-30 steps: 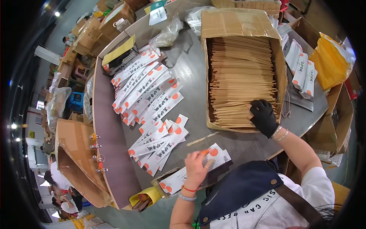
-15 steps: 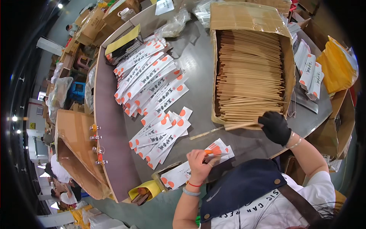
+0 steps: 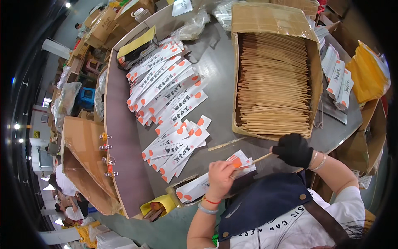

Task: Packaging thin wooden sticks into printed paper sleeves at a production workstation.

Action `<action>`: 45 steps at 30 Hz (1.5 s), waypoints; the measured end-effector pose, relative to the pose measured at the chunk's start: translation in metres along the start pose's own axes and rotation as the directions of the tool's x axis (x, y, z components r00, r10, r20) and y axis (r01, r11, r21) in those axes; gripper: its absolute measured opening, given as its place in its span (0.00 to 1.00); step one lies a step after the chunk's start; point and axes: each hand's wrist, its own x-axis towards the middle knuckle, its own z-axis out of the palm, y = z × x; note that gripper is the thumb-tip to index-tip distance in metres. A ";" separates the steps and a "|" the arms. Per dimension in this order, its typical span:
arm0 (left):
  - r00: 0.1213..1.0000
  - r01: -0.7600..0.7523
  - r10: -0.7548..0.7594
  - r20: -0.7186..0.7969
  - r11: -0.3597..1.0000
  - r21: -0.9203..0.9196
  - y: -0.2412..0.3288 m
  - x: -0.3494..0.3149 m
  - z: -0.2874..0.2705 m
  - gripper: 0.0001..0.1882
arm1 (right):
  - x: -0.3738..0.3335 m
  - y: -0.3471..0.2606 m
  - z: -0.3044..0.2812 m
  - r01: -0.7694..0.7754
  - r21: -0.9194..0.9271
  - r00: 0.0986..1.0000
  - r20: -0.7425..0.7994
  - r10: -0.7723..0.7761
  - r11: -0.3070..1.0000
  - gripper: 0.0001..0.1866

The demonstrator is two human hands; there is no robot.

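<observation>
My bare left hand (image 3: 221, 178) is closed, pinching a white paper chopstick sleeve (image 3: 244, 159) with orange marks, above a shallow tray where more such sleeves (image 3: 190, 189) lie. In a black glove, my right hand (image 3: 293, 150) grips wooden chopsticks (image 3: 263, 157) by one end. Their other end points left and meets the sleeve by my left fingers; whether it is inside, I cannot tell. Just beyond my right hand stands an open cardboard box (image 3: 235, 79) full of loose wooden chopsticks (image 3: 273, 83).
Heaps of printed white sleeves (image 3: 166, 89) cover the table's left part, beside a raised side board (image 3: 124, 137). A yellow holder (image 3: 168, 203) hangs at the near edge. More sleeves (image 3: 340, 83) and a yellow bag (image 3: 367, 74) lie right. People work far left.
My right hand has come down from the box's near edge, bringing the chopsticks over to the sleeve. The left hand has shifted slightly right, still pinching the sleeve.
</observation>
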 end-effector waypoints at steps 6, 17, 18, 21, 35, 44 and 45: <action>0.992 -0.123 0.121 0.028 0.988 0.089 0.019 0.030 -0.013 0.09 | 0.010 0.006 0.005 -0.286 0.613 0.902 -0.087 0.423 0.736 0.20; 0.975 0.190 -0.195 0.104 0.980 0.055 -0.009 -0.012 0.002 0.22 | 0.026 0.076 0.022 -0.317 -0.033 0.875 -0.395 0.279 0.948 0.10; 0.975 0.209 -0.211 0.068 0.977 0.037 -0.010 -0.015 0.006 0.20 | 0.030 0.081 0.025 -0.338 -0.121 0.892 -0.357 0.277 0.933 0.10; 0.984 0.175 -0.177 0.021 0.982 0.068 -0.014 -0.018 0.012 0.19 | 0.033 0.084 0.029 -0.367 -0.288 0.907 -0.321 0.272 0.885 0.10; 0.989 0.105 -0.101 -0.112 0.994 0.029 -0.012 -0.019 0.018 0.13 | -0.444 0.009 0.078 -0.965 -0.055 0.257 -0.366 0.894 0.255 0.18; 0.991 0.131 -0.131 -0.004 0.991 -0.002 -0.005 -0.012 0.008 0.14 | -0.199 0.030 0.059 -0.556 0.789 0.187 -0.187 0.965 0.260 0.18; 0.979 0.201 -0.198 0.048 0.977 -0.074 -0.005 -0.012 0.007 0.14 | -0.134 0.034 0.034 -0.585 0.197 0.662 -0.444 0.604 0.787 0.16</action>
